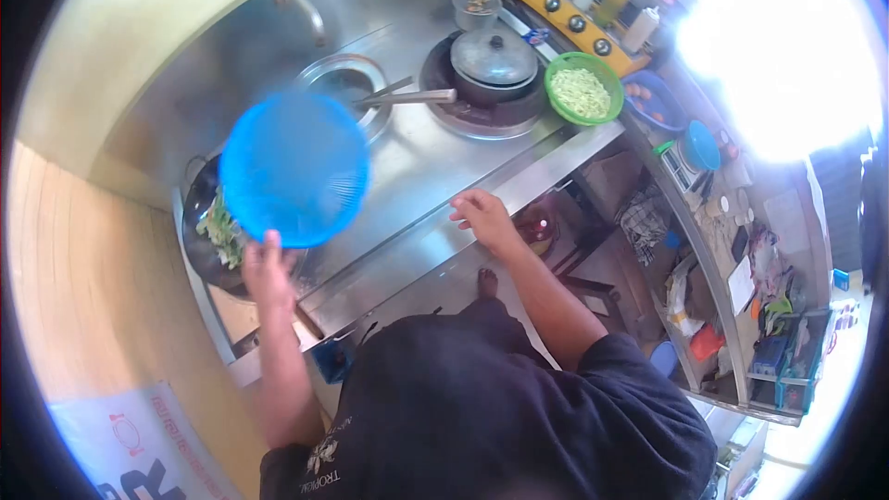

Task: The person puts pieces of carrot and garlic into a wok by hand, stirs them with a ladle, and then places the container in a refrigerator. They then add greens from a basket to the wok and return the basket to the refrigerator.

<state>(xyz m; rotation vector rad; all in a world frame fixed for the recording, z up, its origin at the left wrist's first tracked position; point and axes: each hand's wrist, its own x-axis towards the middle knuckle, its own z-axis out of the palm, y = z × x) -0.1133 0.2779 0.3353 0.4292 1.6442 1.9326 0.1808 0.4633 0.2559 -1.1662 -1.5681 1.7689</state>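
Left hand raised, gripping blue strainer over wok — right hand open, resting on counter edge.

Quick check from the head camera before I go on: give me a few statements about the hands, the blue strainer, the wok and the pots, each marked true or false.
1. The left hand holds the blue strainer above the wok. True.
2. The right hand grips a ladle. False: it rests on the steel counter edge, holding nothing.
3. The wok contains green vegetables. True.
4. The pot on the burner is uncovered. False: a metal lid sits on it.
5. The green bowl is empty. False: it holds pale shredded food.
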